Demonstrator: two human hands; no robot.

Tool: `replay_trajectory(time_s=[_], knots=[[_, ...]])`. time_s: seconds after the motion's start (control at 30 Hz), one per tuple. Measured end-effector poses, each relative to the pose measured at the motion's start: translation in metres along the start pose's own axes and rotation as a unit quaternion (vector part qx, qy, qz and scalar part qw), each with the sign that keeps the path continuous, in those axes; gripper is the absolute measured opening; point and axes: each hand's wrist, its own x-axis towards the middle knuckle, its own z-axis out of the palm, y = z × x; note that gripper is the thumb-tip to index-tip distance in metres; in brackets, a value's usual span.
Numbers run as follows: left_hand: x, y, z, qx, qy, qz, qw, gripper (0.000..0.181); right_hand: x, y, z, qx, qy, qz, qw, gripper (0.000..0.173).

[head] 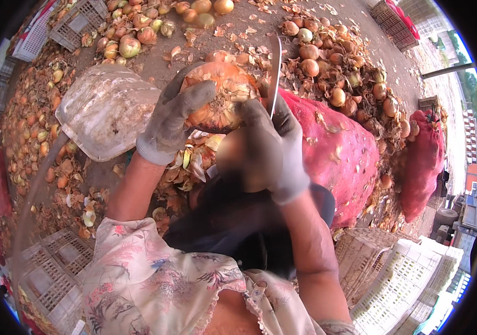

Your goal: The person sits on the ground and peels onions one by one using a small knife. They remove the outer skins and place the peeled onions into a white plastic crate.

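A large onion (226, 90) with loose papery skin is held up in front of me, its tuft of dry roots or stem facing me. My left hand (171, 113), in a grey work glove, grips its left side with the thumb across the front. My right hand (284, 134), gloved too, holds a knife with a narrow curved blade (276, 71) pointing away from me. The right thumb presses on the onion's lower right side. The knife's handle is hidden in the palm. Beneath the onion lie peeled skins (190, 161), partly covered by my arms and a blurred patch.
A filled red mesh sack (335, 155) stands right of my hands; another sack (423, 167) lies beyond. A dirty white plastic scoop (108, 109) with a long handle is at left. Onion piles (347, 71) cover the ground. Plastic crates (56, 268) sit behind left and right.
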Motion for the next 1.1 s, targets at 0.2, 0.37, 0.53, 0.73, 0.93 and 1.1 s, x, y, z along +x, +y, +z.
replay_trajectory(time_s=[0.2, 0.37, 0.53, 0.73, 0.93, 1.1], knots=[[-0.005, 0.013, 0.013, 0.109, -0.003, 0.214, 0.971, 0.026, -0.01, -0.002, -0.006, 0.032, 0.065, -0.035, 0.997, 0.026], [-0.015, 0.01, 0.015, -0.057, 0.008, 0.006, 0.998, 0.031, -0.012, 0.0, -0.014, 0.076, 0.064, -0.046, 0.994, 0.012], [-0.026, 0.022, 0.018, -0.291, -0.006, -0.062, 0.955, 0.056, -0.012, -0.005, -0.014, 0.092, 0.026, 0.006, 0.995, 0.014], [-0.037, -0.004, 0.005, -0.422, 0.034, -0.079, 0.903, 0.066, -0.01, -0.006, -0.021, 0.098, 0.045, 0.016, 0.994, 0.013], [-0.044, -0.004, 0.005, -0.593, -0.024, -0.074, 0.801, 0.064, -0.009, -0.01, -0.019, 0.163, 0.054, 0.04, 0.984, 0.014], [-0.035, -0.008, -0.002, 0.525, 0.131, 0.291, 0.789, 0.039, -0.005, -0.007, -0.023, 0.175, 0.14, 0.042, 0.974, 0.021]])
